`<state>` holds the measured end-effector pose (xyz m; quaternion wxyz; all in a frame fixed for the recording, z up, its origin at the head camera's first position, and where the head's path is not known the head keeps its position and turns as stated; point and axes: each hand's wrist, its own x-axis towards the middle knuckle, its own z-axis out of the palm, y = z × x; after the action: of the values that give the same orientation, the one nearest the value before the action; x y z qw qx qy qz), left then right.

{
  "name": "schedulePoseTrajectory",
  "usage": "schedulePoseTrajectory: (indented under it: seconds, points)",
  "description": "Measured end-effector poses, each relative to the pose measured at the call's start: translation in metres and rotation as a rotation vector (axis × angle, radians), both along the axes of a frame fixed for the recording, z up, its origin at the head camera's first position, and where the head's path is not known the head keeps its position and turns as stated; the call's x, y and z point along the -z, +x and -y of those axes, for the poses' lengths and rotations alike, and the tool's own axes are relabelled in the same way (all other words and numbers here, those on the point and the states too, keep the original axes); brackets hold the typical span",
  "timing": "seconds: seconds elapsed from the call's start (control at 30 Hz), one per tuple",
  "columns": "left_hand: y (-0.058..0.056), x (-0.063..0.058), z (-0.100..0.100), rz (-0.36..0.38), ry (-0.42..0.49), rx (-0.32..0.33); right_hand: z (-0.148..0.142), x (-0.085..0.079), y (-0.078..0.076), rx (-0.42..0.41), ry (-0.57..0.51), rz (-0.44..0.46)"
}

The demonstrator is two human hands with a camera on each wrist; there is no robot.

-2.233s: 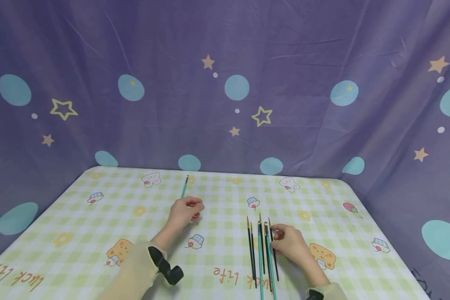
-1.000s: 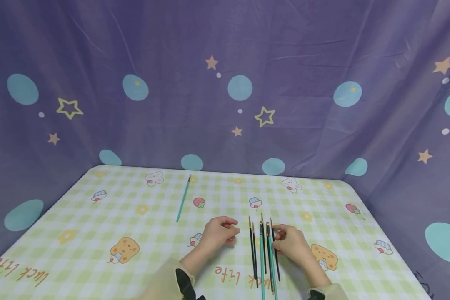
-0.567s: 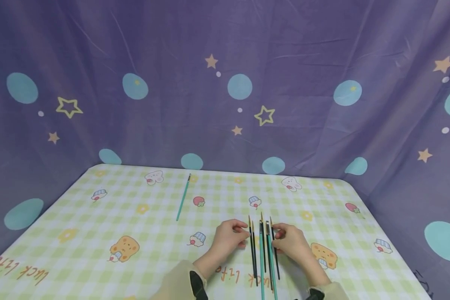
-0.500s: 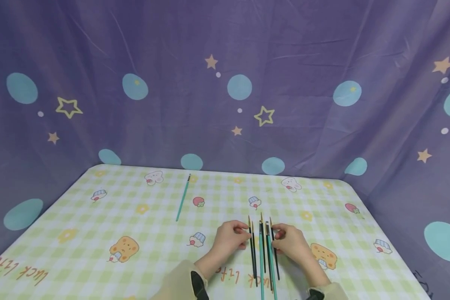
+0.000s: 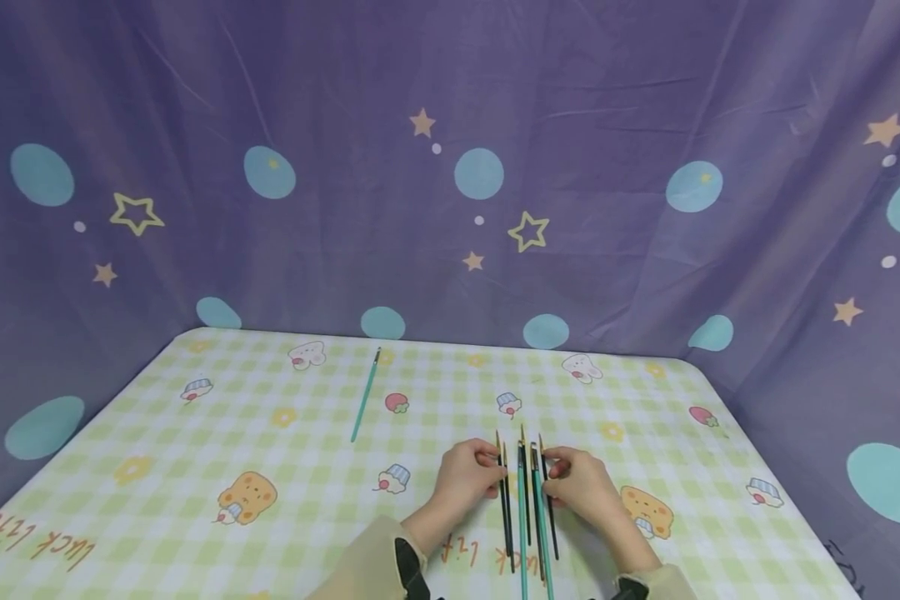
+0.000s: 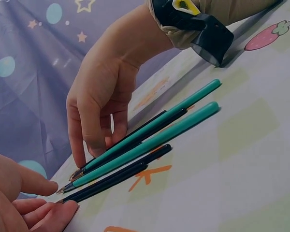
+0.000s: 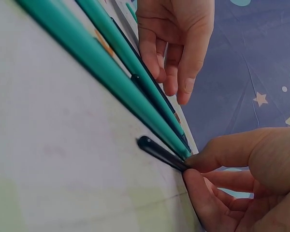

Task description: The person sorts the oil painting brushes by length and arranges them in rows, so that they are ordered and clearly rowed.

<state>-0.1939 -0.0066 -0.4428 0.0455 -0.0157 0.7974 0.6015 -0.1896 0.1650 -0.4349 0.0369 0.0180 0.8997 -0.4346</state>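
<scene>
Several slim paintbrushes lie side by side on the table, bristles pointing away, some with black handles and two with teal handles. My left hand is at the left side of the bunch, its thumb and fingertips pinching a black paintbrush near the ferrule. On the opposite side my right hand pinches the outermost black paintbrush close to its bristle end. Teal handles run between the two hands in the left wrist view. Fingers partly hide the brush tips there.
A single teal paintbrush lies apart, farther back and to the left. The table wears a green-and-white checked cloth with cartoon prints. Behind and beside it hangs a purple curtain.
My left hand has left the lone teal paintbrush and come right and nearer, up to the bunch, reaching its left-hand black brush. The right hand has stayed in place.
</scene>
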Motion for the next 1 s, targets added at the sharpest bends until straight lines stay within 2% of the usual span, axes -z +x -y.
schedulePoseTrajectory:
  seconds: [0.2,0.37,0.73,1.0]
  points:
    - [-0.001,-0.005,-0.003,0.025,-0.06,-0.029,0.0,0.0,0.0,0.001,-0.009,0.004]
    - [-0.002,-0.008,-0.004,0.039,-0.115,-0.025,-0.001,0.002,-0.001,-0.004,-0.015,0.002]
    - [-0.004,-0.008,-0.008,-0.005,-0.288,-0.021,-0.001,0.002,-0.001,-0.006,-0.012,0.001]
    - [-0.013,-0.01,-0.005,-0.028,-0.393,-0.034,-0.001,0.002,-0.001,-0.006,-0.02,0.0]
